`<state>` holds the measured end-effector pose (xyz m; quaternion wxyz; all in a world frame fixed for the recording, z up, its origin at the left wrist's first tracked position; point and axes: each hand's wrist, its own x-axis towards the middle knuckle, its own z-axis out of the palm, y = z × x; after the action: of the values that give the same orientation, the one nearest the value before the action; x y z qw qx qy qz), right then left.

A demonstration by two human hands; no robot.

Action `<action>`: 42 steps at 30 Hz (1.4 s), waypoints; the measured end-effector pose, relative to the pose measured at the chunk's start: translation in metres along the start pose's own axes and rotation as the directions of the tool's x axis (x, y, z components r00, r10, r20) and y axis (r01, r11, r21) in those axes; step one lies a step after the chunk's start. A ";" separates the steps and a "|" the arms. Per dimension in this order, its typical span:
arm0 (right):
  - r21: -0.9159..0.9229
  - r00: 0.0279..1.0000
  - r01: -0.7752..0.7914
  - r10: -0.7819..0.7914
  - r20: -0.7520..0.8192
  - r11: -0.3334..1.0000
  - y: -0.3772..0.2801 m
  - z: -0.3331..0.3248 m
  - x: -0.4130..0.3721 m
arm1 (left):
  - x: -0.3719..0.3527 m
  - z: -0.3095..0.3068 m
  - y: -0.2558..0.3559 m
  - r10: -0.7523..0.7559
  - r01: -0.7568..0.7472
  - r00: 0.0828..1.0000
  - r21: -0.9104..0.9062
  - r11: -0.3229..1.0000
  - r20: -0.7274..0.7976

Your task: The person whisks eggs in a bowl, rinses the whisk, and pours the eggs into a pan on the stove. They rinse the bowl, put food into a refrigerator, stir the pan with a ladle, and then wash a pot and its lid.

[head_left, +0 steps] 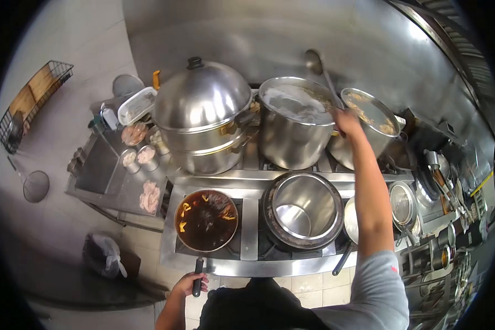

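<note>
Left hand point(188, 286) is closed round the black handle point(198, 278) of a pan point(208, 220) directly ahead of it, apparently to steady it. Right hand point(347, 122) is clamped on a ladle point(314, 62); the extended arm presumably accommodates the reach over the front burners. The ladle's bowl is beyond that hand; contact with the steel wall point(231, 33) cannot be determined. Right fingers are indistinct. Foam partly obscures contents of the tall pot point(291, 140) just left of that hand; dark liquid conceals the pan's base.
</note>
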<state>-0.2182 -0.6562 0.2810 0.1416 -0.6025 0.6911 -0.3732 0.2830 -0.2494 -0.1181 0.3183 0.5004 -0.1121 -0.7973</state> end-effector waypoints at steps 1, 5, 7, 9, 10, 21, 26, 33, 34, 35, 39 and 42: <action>0.183 0.999 -0.038 0.042 -0.020 0.982 -0.010 -0.014 -0.043 | 0.012 -0.008 -0.005 -0.004 0.004 0.997 0.005 1.000 0.071; 0.671 0.988 -0.123 0.027 0.151 0.731 -0.029 -0.028 -0.197 | 0.022 -0.024 -0.015 -0.011 0.019 0.966 -0.031 0.999 0.259; 0.857 0.989 -0.128 0.003 0.147 0.498 -0.048 -0.016 -0.275 | 0.005 -0.002 -0.005 0.012 0.050 0.950 -0.190 0.981 0.311; 0.902 0.956 -0.149 -0.173 0.236 0.405 -0.055 0.004 -0.349 | 0.000 0.007 0.000 0.024 0.071 0.942 -0.268 0.961 0.336; 0.914 0.955 -0.153 -0.181 0.234 0.375 -0.063 0.021 -0.386 | 0.001 0.009 0.001 0.004 0.049 0.958 -0.178 0.983 0.286; -0.160 0.880 -0.113 0.174 0.443 0.981 -0.039 0.180 -0.551 | 0.003 -0.015 0.005 0.101 -0.130 0.979 0.159 0.979 0.179; -0.479 0.895 0.100 0.131 0.426 0.872 -0.025 0.238 -0.534 | 0.004 -0.034 0.015 0.043 -0.084 0.971 0.168 0.982 0.236; -0.668 0.832 0.321 0.137 0.537 0.671 -0.027 0.238 -0.520 | 0.006 -0.042 0.019 0.012 -0.052 0.967 0.152 0.987 0.255; -0.669 0.832 0.351 0.109 0.544 0.656 -0.025 0.232 -0.522 | 0.006 -0.042 0.018 0.013 -0.053 0.967 0.148 0.988 0.255; -0.670 0.831 0.354 0.108 0.545 0.653 -0.023 0.228 -0.522 | 0.006 -0.042 0.019 0.020 -0.058 0.968 0.147 0.987 0.248; -0.703 0.799 0.454 0.100 0.593 0.547 -0.018 0.212 -0.531 | 0.004 -0.041 0.021 0.005 -0.036 0.969 0.121 0.992 0.248; -0.707 0.797 0.440 0.122 0.592 0.554 -0.025 0.199 -0.540 | 0.006 -0.041 0.020 0.024 -0.058 0.962 0.118 0.991 0.271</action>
<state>0.0552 -0.2185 0.0254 0.0129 -0.7439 0.6434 0.1802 0.3249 -0.2626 -0.1322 0.2848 0.4038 -0.2144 -0.8425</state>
